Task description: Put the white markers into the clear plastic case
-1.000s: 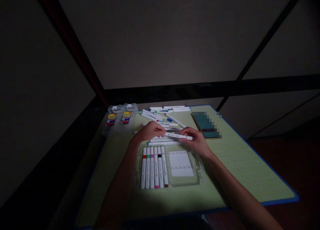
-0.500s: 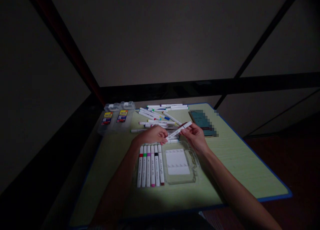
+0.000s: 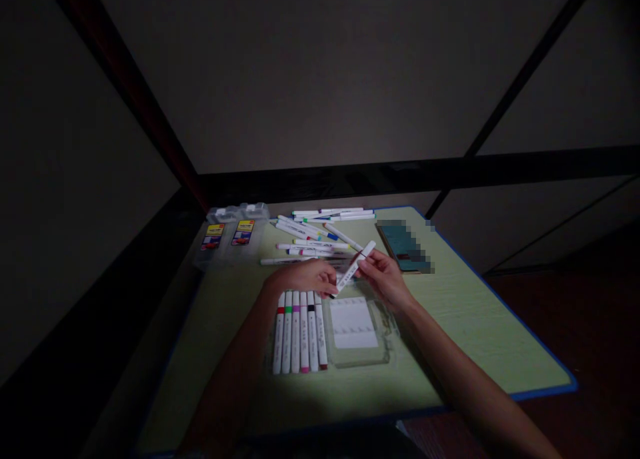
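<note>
A white marker [image 3: 354,272] is held slanting above the clear plastic case, its upper end to the right. My right hand [image 3: 387,279] pinches it near that upper end. At its low, dark-tipped end the fingers of my left hand [image 3: 311,276] are closed on it. Beneath lies the open plastic case [image 3: 360,364], with a white paper insert [image 3: 354,322] in its right half. Several white markers [image 3: 300,339] with coloured bands stand side by side in the left half, and my left wrist passes over their upper left.
Loose markers [image 3: 313,246] lie in a pile behind my hands, more along the back edge. Two clear cases [image 3: 227,242] with yellow-and-blue labels sit at the back left. A teal flat item [image 3: 400,242], partly pixelated, lies at right on the green table [image 3: 480,352].
The marker has tipped steeper, its low end coming down toward the case. Both hands have shifted slightly with it, my right hand a little left.
</note>
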Available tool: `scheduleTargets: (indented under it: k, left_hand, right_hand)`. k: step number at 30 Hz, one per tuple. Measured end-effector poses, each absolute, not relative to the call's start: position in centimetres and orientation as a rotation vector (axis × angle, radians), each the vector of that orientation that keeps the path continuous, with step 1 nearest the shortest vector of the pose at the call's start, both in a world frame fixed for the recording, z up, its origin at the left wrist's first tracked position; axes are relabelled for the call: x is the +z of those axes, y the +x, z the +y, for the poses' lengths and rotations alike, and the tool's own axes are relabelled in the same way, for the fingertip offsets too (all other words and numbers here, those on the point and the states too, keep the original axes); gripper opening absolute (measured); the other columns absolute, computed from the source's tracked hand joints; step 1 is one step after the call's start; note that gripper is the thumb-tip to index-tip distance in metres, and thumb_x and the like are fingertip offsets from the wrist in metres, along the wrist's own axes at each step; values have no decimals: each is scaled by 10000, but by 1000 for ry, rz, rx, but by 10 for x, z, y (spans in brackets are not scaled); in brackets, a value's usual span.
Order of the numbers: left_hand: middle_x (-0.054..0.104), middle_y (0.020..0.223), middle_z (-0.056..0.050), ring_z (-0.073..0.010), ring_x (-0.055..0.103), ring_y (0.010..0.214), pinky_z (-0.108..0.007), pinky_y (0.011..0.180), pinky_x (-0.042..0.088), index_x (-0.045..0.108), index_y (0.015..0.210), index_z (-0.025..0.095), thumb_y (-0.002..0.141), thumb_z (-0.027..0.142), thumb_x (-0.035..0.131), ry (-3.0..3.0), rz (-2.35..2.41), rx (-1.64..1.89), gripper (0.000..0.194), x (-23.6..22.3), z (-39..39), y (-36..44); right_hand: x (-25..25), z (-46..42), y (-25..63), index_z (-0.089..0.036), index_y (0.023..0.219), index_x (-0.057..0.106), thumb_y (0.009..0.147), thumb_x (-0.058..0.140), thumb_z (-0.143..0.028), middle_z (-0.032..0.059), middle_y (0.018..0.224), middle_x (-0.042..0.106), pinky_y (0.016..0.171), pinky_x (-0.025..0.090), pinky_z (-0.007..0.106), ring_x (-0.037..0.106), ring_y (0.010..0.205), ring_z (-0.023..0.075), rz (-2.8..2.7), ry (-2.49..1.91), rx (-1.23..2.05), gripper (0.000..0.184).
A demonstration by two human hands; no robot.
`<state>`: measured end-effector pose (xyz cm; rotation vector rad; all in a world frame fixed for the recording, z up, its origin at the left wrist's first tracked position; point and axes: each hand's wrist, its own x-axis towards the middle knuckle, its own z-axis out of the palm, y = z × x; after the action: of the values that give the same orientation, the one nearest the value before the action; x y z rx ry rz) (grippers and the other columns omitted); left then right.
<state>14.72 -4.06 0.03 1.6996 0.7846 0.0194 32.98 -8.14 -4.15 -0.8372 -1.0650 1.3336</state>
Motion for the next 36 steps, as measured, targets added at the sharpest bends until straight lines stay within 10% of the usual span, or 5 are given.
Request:
scheduleTargets:
  k: [13, 36]
  left_hand:
    - [576, 742, -13, -98, 548, 704, -245, 698, 429, 558, 829, 104, 662, 163, 609, 1636, 735, 732, 184, 24, -38, 151]
    - [542, 621, 22, -61, 503, 524, -185, 519, 421, 553, 681, 105, 646, 152, 605, 1611, 752, 693, 79, 13, -38, 165]
  right_hand:
    - [-40, -89, 325, -159, 670, 566, 667, 688, -329, -45, 586, 548, 537, 342, 186, 460, 530, 61, -1276, -811, 1519, 210]
    - [-35, -94, 317, -167, 711, 568, 671, 675, -350, -51, 597, 512, 564, 405, 210, 464, 541, 66, -1361, -834, 1511, 216]
